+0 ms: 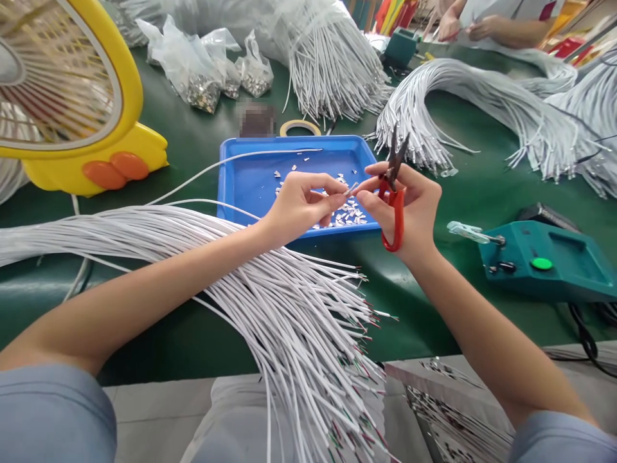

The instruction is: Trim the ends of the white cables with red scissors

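Note:
My left hand is closed in a pinch on the end of a thin white cable that runs off to the left over the blue tray. My right hand is closed round red-handled snips, blades pointing up, and its thumb and forefinger meet the cable tip where the two hands touch. Both hands hover above the tray's near right corner, over a scatter of small white cut pieces. A big fan of white cables lies under my left forearm and spills over the table edge onto my lap.
A yellow duck-shaped fan stands at the left. Bags of small metal parts and more cable bundles lie at the back, with a tape roll. A teal device sits at the right. Another person's hands work at the far right.

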Demonstrator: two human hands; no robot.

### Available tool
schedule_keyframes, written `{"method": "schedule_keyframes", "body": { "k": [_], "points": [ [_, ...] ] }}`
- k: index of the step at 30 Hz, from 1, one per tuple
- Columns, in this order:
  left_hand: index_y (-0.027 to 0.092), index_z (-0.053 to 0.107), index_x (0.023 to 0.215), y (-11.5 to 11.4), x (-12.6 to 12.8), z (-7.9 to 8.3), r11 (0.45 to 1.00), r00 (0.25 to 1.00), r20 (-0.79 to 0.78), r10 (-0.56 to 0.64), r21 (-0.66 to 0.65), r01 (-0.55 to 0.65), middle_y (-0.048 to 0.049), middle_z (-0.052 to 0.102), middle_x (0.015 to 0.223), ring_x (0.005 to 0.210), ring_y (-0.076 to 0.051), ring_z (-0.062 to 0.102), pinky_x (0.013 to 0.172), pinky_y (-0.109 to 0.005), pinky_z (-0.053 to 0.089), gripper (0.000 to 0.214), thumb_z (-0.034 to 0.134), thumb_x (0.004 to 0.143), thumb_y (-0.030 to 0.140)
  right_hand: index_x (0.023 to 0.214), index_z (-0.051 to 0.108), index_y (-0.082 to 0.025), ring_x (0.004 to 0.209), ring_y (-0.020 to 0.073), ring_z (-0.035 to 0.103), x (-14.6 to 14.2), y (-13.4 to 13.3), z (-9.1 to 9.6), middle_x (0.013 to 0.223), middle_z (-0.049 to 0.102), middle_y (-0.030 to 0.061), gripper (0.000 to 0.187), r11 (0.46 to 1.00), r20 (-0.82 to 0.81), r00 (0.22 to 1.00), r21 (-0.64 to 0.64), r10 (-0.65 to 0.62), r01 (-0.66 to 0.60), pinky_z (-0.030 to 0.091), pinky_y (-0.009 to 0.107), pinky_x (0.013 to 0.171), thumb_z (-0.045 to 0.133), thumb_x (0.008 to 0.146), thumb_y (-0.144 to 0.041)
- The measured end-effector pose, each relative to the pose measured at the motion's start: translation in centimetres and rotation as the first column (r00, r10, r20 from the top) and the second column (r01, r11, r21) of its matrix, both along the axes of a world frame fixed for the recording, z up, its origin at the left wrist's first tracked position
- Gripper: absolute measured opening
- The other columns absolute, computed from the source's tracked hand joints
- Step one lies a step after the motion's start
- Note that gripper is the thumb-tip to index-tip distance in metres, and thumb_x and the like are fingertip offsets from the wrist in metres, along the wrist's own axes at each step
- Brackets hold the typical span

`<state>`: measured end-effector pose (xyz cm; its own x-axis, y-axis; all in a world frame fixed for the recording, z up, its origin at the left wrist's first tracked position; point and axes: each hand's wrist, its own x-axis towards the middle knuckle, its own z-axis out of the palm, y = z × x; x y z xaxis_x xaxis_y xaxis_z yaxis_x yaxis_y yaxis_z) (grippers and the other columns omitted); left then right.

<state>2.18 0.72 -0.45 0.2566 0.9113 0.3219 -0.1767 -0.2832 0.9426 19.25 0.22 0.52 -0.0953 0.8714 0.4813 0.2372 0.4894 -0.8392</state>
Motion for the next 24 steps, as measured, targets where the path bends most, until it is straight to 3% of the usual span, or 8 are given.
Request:
{"method": "schedule_keyframes", "body": {
  "k": [6,13,19,24],
  "points": [
    [0.013,0.071,0.069,-0.36,0.17,0.19,0.998,1.000,-0.016,0.006,0.065,-0.005,0.0010,0.061,0.062,0.044,-0.005,0.053,0.043,-0.020,0.047,0.005,0.070,0.073,0.010,0.094,0.068,-0.023,0.065,0.0113,0.065,-0.15,-0.58,0.59,0.072,0.069,-0.0036,0.025,0.997,-0.073,0.994,0.030,0.079,-0.077,0.050,0.026,0.057,0.074,0.071,-0.015],
    [0.012,0.073,0.069,-0.30,0.17,0.04,0.992,0.999,-0.027,0.035,0.119,-0.031,0.0011,0.061,0.060,0.042,-0.004,0.052,0.039,-0.018,0.044,0.003,0.075,0.070,0.011,0.094,0.065,-0.025,0.070,0.0140,0.066,-0.29,-0.89,0.68,0.075,0.066,-0.0029,0.023,0.999,0.009,1.000,0.030,0.019,-0.020,0.056,0.033,0.070,0.073,0.073,-0.018],
    [0.012,0.073,0.069,-0.16,0.14,-0.27,0.985,0.999,-0.031,0.016,0.171,-0.011,0.0014,0.062,0.060,0.044,-0.003,0.053,0.040,-0.016,0.045,0.003,0.074,0.070,0.010,0.091,0.065,-0.023,0.066,0.0131,0.065,-0.39,-0.66,0.55,0.071,0.066,-0.0032,0.023,0.994,-0.054,0.997,0.090,0.060,-0.055,0.055,0.031,0.065,0.076,0.071,-0.020],
    [0.013,0.070,0.068,-0.19,0.10,-0.14,0.992,0.998,-0.059,-0.012,0.125,0.020,0.0035,0.060,0.056,0.042,-0.004,0.054,0.039,-0.016,0.044,0.008,0.069,0.072,0.006,0.091,0.066,-0.026,0.064,0.0129,0.065,-0.22,-0.32,0.22,0.071,0.067,-0.0041,0.024,0.996,-0.042,0.997,0.067,0.061,-0.058,0.052,0.028,0.058,0.079,0.071,-0.033]
  ]
}}
